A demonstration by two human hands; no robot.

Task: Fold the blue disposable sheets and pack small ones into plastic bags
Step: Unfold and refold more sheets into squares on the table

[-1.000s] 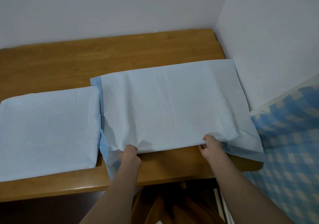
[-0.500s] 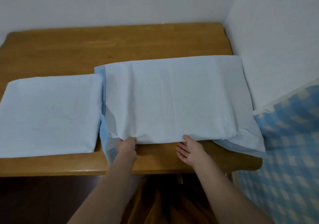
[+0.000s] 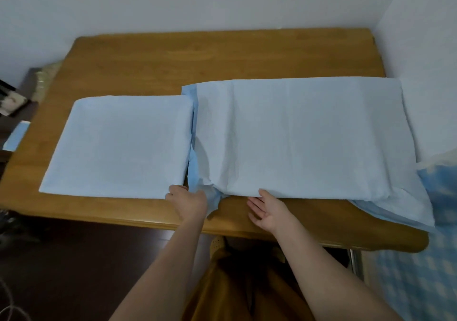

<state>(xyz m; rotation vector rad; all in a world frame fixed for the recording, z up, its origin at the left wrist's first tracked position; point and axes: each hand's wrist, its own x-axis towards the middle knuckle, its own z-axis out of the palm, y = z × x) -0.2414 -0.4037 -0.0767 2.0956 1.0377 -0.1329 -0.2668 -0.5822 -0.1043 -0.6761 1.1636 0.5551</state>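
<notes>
Fingers [image 3: 254,203] of the right hand [image 3: 268,210] spread flat, palm up, touching the large blue sheet's [image 3: 301,137] near edge; the left hand [image 3: 189,200] pinches its bunched left corner. Sheet looks light and limp; take corners. Long axis runs left-right across the table [image 3: 160,58].
</notes>
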